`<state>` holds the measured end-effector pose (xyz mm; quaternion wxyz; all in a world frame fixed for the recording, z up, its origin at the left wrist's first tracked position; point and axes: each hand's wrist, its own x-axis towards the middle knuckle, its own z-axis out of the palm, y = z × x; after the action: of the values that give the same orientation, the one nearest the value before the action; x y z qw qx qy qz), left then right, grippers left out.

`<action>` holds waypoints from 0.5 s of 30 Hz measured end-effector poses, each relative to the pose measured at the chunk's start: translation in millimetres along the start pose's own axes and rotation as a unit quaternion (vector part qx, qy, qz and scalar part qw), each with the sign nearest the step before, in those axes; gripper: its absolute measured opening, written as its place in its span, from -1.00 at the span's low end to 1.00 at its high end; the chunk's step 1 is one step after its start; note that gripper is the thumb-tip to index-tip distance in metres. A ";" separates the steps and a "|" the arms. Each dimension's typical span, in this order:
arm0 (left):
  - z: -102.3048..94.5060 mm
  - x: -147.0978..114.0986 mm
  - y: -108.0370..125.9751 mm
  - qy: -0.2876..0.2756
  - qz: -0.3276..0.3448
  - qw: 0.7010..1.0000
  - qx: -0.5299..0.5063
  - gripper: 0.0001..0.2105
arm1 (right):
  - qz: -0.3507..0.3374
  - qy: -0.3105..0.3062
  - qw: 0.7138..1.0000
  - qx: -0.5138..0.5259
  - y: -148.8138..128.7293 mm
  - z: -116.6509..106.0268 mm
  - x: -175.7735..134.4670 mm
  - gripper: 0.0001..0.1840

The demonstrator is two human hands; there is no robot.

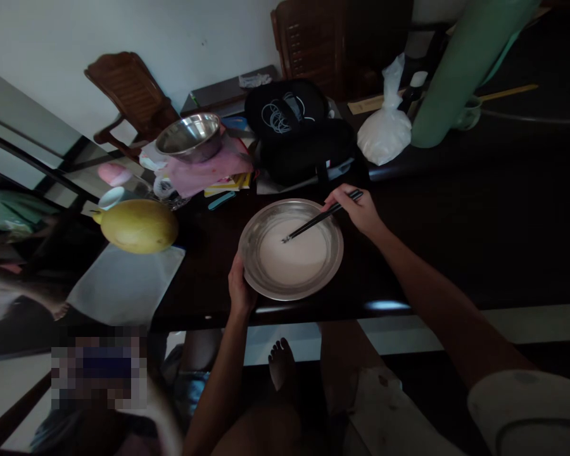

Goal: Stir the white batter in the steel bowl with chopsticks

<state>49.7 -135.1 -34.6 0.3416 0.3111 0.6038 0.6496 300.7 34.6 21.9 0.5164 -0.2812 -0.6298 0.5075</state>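
Note:
A metal bowl stands at the front edge of the dark table, with a white, milky mixture in it. My left hand grips the bowl's left side, its fingers partly hidden by the rim. In my right hand, at the bowl's upper right rim, I hold dark chopsticks. They slant down to the left, and their pale-smeared tips are at the mixture's surface near the middle.
A yellow-green pomelo-like fruit lies by a white cloth at left. Behind are an empty metal bowl, an open black case, a tied bag of white powder and a tall green bottle. Other people sit at left.

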 end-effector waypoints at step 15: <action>-2.0 1.5 -4.2 0.001 0.009 1.000 0.015 -0.52 | 0.008 -0.003 1.000 -0.008 -0.5 2.1 -0.1 -0.58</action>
<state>47.5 -134.9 -39.0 0.3308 0.3211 0.6107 0.6438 298.9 33.6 22.4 0.5084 -0.2887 -0.6332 0.5072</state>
